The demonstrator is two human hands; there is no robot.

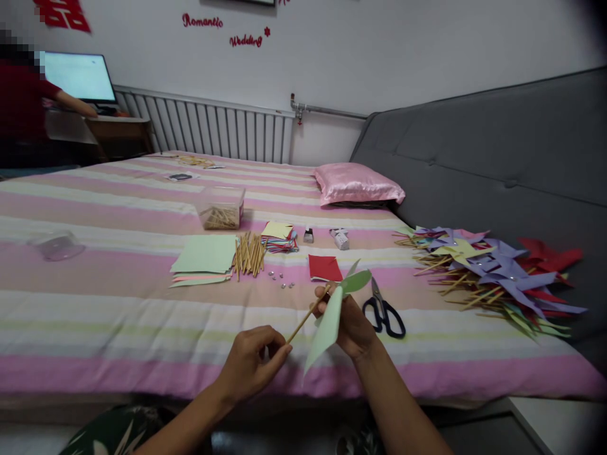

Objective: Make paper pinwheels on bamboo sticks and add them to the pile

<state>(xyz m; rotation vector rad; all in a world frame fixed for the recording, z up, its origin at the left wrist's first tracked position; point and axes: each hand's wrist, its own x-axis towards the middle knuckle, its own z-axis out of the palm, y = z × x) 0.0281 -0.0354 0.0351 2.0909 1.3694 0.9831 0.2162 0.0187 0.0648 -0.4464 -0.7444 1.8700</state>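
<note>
Holding a thin wooden stick [307, 315] at its near end, the left hand [251, 363] pinches it between thumb and fingertips, grip closed on the stick. The right hand [348, 322] is closed on the light green paper pinwheel [332, 316] at the stick's far end; thumb seems pressed at the centre, hard to tell, blades cover it. Both hands hover over the near edge of the striped bed [95, 316], nothing between them and the camera.

Just right of the right hand: black-handled scissors [384, 311] flat on the bed. Just beyond it: red paper square [324, 267]. Left of that, small silver pins [282, 279] scattered, then a bundle of wooden sticks [249, 254] and a stack of pastel paper sheets [203, 259]. Small stack of mixed coloured squares [279, 237] farther back. Clear box of sticks [220, 207] behind those. Clear lid [57, 245] far left. Right side: pile of finished pinwheels [493, 272], purple, red, yellow, against the grey headboard [497, 151]. Pink pillow [355, 183] far right. Another person in a red sleeve [23, 101] sits at a monitor [78, 76] far left, well apart.
</note>
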